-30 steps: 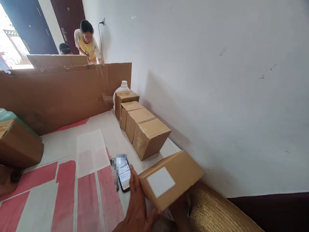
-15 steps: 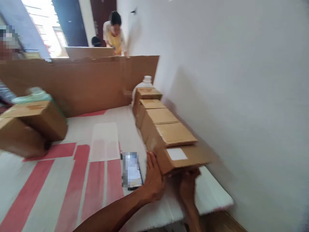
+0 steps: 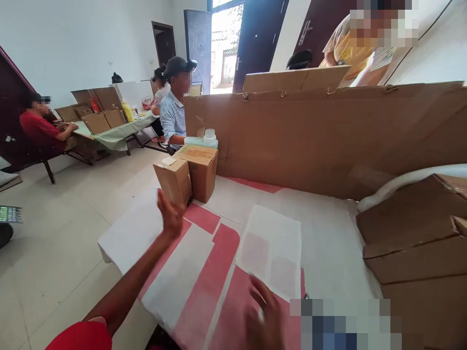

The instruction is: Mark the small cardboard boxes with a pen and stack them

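My left hand [image 3: 170, 217] reaches out with fingers spread, just in front of a small cardboard box [image 3: 172, 180] at the far left of the table; it holds nothing. A second, larger box [image 3: 200, 170] stands behind that one. My right hand [image 3: 263, 318] hovers low over the red and white table cover [image 3: 204, 272], fingers loose and empty, beside a white sheet of labels [image 3: 272, 250]. A row of cardboard boxes [image 3: 416, 243] lies along the right side.
A tall cardboard screen [image 3: 328, 136] closes off the back of the table. A green-white bottle [image 3: 204, 140] stands behind the boxes. Other people sit at tables on the left, and one person leans over the screen at top right. The floor is open to the left.
The box that both hands held has been set down in the row at the right. My view has swung left, and my left hand has stretched toward the small box at the far left.
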The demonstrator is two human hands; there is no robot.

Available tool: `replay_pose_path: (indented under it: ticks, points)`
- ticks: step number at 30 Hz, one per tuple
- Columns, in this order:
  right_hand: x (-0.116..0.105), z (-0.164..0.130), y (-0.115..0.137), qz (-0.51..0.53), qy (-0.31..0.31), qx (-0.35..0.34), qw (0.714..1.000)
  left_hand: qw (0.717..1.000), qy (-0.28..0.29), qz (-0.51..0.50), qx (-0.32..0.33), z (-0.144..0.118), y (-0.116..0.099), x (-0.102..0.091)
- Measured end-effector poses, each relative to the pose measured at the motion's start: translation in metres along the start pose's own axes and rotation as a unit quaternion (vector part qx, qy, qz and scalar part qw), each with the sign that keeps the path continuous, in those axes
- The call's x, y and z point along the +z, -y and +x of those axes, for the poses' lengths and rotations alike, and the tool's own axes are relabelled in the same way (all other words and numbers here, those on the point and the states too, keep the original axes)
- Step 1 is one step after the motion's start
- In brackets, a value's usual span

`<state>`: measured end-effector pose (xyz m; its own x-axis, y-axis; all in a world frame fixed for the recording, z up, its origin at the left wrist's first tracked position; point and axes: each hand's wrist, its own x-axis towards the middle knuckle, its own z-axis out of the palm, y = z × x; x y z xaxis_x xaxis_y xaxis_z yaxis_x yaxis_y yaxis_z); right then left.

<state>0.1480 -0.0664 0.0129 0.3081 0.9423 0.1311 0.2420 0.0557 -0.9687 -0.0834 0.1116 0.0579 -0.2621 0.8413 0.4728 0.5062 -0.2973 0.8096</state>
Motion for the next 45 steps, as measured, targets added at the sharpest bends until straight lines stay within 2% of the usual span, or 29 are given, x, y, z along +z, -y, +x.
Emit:
replay_pose_path:
  ticks: [2, 3, 5, 7, 8, 9, 11, 12, 14, 16, 18, 21, 24, 26, 28, 30, 32, 34, 36, 39, 42, 45]
  points:
    - [0.051, 0.031, 0.025, 0.020, 0.049, -0.013, 0.999, 0.997, -0.060, -0.010, -0.043, 0.068, 0.030, -0.018]
    - [0.080, 0.051, 0.038, 0.029, 0.085, -0.024, 0.996, 0.995, -0.068, -0.018, -0.066, 0.093, 0.042, -0.025]
    - [0.139, 0.094, 0.059, 0.033, 0.155, -0.052, 0.986, 0.992, -0.049, -0.047, -0.110, 0.121, 0.060, -0.032]
    - [0.185, 0.130, 0.067, 0.020, 0.171, -0.044, 0.984, 0.987, 0.019, -0.087, -0.137, 0.125, 0.071, -0.032]
    - [0.200, 0.143, 0.068, 0.012, 0.170, -0.035, 0.985, 0.982, 0.061, -0.109, -0.144, 0.120, 0.074, -0.031]
    - [0.209, 0.151, 0.067, 0.005, 0.170, -0.026, 0.985, 0.977, 0.095, -0.128, -0.145, 0.111, 0.076, -0.030]
    - [0.211, 0.149, 0.066, -0.005, 0.167, -0.008, 0.986, 0.974, 0.131, -0.136, -0.128, 0.083, 0.074, -0.031]
    - [0.204, 0.139, 0.066, -0.009, 0.166, -0.002, 0.986, 0.979, 0.130, -0.115, -0.110, 0.065, 0.071, -0.035]
    - [0.178, 0.105, 0.069, -0.010, 0.163, 0.002, 0.987, 0.989, 0.133, -0.024, -0.058, 0.023, 0.057, -0.049]
    - [0.137, 0.061, 0.072, -0.010, 0.151, -0.002, 0.988, 0.987, 0.158, 0.037, 0.000, -0.024, 0.033, -0.065]
    - [0.090, 0.019, 0.073, -0.025, 0.093, -0.005, 0.995, 0.975, 0.219, 0.040, 0.028, -0.071, 0.001, -0.076]
    - [0.027, -0.032, 0.071, -0.112, -0.003, -0.002, 0.994, 0.962, 0.273, 0.012, 0.017, -0.128, -0.049, -0.077]
    - [-0.013, -0.061, 0.067, -0.176, -0.040, 0.031, 0.983, 0.939, 0.341, -0.032, -0.037, -0.161, -0.082, -0.066]
    - [-0.027, -0.069, 0.061, -0.180, -0.028, 0.091, 0.979, 0.916, 0.391, -0.031, -0.085, -0.169, -0.088, -0.058]
    - [-0.036, -0.069, 0.054, -0.144, 0.000, 0.153, 0.978, 0.900, 0.418, -0.016, -0.121, -0.168, -0.083, -0.052]
    - [-0.043, -0.070, 0.046, -0.087, 0.006, 0.193, 0.977, 0.896, 0.419, -0.015, -0.144, -0.160, -0.071, -0.049]
    - [-0.050, -0.074, 0.039, -0.042, -0.015, 0.217, 0.975, 0.900, 0.404, -0.029, -0.162, -0.151, -0.057, -0.049]
    - [-0.055, -0.080, 0.035, -0.018, -0.007, 0.229, 0.973, 0.906, 0.385, -0.032, -0.174, -0.144, -0.047, -0.050]
    - [-0.059, -0.087, 0.035, 0.009, 0.055, 0.220, 0.974, 0.904, 0.391, -0.033, -0.170, -0.140, -0.043, -0.050]
    - [-0.067, -0.088, 0.044, 0.024, 0.144, 0.184, 0.972, 0.883, 0.451, -0.039, -0.122, -0.137, -0.055, -0.051]
    - [-0.082, -0.075, 0.061, 0.002, 0.123, 0.116, 0.986, 0.873, 0.477, -0.061, -0.088, -0.126, -0.082, -0.054]
    - [-0.094, -0.050, 0.081, -0.021, 0.080, 0.043, 0.996, 0.892, 0.443, -0.080, -0.042, -0.111, -0.109, -0.055]
